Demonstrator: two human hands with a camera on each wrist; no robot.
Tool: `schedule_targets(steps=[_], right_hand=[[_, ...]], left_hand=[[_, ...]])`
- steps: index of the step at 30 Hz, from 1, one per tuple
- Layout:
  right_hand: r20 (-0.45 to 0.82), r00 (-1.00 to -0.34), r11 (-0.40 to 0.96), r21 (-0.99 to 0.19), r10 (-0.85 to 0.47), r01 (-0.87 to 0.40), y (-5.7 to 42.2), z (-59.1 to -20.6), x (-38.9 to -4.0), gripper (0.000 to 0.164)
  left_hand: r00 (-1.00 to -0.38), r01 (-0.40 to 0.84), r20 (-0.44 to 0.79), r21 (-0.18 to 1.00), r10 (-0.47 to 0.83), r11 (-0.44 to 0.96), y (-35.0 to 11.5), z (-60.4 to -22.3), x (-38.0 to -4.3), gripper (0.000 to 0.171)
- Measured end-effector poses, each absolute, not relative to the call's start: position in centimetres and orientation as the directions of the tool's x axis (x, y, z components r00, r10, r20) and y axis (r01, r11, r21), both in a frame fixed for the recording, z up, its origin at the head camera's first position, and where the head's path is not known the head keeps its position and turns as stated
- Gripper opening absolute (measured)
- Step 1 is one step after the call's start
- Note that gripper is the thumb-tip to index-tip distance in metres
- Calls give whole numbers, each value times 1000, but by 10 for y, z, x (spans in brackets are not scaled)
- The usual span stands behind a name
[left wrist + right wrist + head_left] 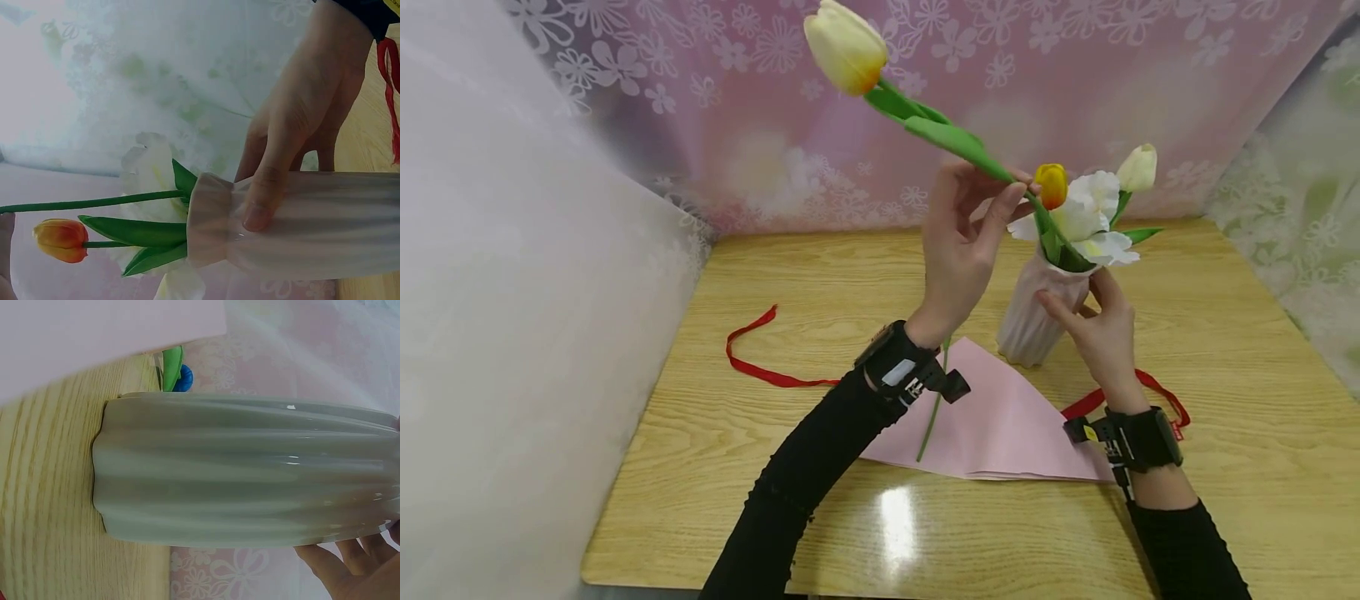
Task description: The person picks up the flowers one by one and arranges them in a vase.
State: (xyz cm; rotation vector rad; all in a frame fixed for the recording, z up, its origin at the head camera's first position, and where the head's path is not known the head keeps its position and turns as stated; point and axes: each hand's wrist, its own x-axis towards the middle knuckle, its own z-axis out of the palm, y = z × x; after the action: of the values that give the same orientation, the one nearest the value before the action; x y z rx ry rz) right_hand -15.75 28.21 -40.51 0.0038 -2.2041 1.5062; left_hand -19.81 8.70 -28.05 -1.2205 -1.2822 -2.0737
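My left hand pinches the green stem of a pale yellow tulip between thumb and fingers. The bloom leans up to the left, and the stem's lower end runs into the mouth of a ribbed white vase. My right hand grips the vase just under its rim, thumb on the near side. Inside the vase stand an orange-yellow tulip, a white ruffled flower and a cream tulip. In the right wrist view the vase's base meets the table.
Folded pink paper lies on the wooden table, a loose green stem on it. Red ribbon extends from both sides of the paper. Behind the vase shows something blue beside a green leaf. Patterned curtains enclose the table.
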Motion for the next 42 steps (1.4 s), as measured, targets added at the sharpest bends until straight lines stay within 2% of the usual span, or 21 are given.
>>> schedule_targets(steps=[7, 12, 18, 25, 29, 34, 39, 42], right_hand=[[372, -890, 377, -889, 262, -260, 282, -406, -157, 68], [391, -884, 370, -885, 258, -283, 281, -407, -156, 65], [405, -877, 357, -884, 258, -303, 282, -407, -156, 66], [388, -883, 403, -876, 264, -264, 284, -407, -156, 63], [388, -883, 413, -873, 265, -260, 284, -408, -156, 64], [404, -877, 406, -870, 259, -280, 283, -409, -157, 66], [401, -879, 402, -872, 260, -279, 283, -409, -156, 65], [396, -880, 416, -869, 261, -268, 284, -407, -155, 64]], left_hand=[[-475, 809, 868, 496, 145, -316, 97, -290, -204, 29], [-483, 845, 851, 515, 204, -147, 103, -304, -199, 31], [-496, 844, 830, 529, 256, -82, 109, -318, -192, 31], [-571, 807, 750, 588, 334, 59, 116, -335, -191, 29], [-627, 776, 685, 593, 370, 217, 119, -340, -195, 26], [-688, 725, 621, 570, 375, 386, 119, -345, -197, 33], [-681, 732, 642, 572, 353, 372, 111, -346, -196, 41], [-628, 777, 702, 547, 334, 312, 105, -346, -198, 42]])
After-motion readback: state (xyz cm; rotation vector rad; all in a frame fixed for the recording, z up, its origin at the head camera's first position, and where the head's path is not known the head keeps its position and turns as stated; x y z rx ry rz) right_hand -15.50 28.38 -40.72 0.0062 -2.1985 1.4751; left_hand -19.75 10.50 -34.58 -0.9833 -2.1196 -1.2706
